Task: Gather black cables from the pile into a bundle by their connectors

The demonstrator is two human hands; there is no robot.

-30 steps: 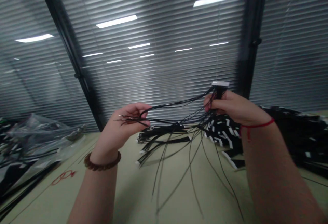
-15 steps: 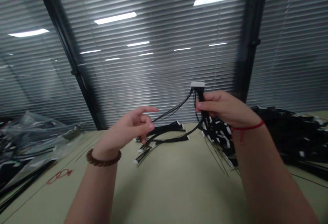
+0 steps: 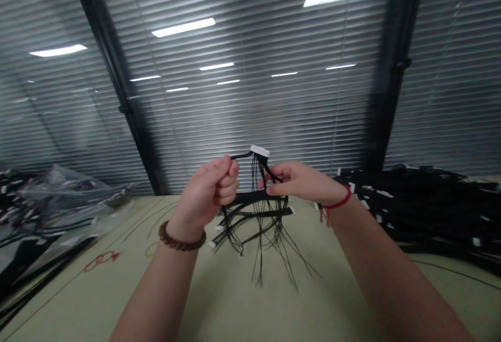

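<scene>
A white connector (image 3: 260,151) with black wires hangs in the air between my hands, above the table. Black wires run from its left end into my left hand (image 3: 213,188), whose fingers are curled closed round them. My right hand (image 3: 287,179) pinches other black wires just below the connector, at its right side. Several thin loose wires (image 3: 289,263) fan out downward below my right hand. Behind and below them, black cables (image 3: 254,216) with white ends lie on the table.
On the pale green table (image 3: 250,305), a large pile of black cables (image 3: 422,206) lies at the right. Clear plastic bags (image 3: 70,190) and more cables lie at the left, near a red cord (image 3: 100,261). Window blinds (image 3: 250,102) stand behind.
The connector and my right hand have moved left and slightly down. My left hand has moved right and closed round wires. The hanging wires now spread apart.
</scene>
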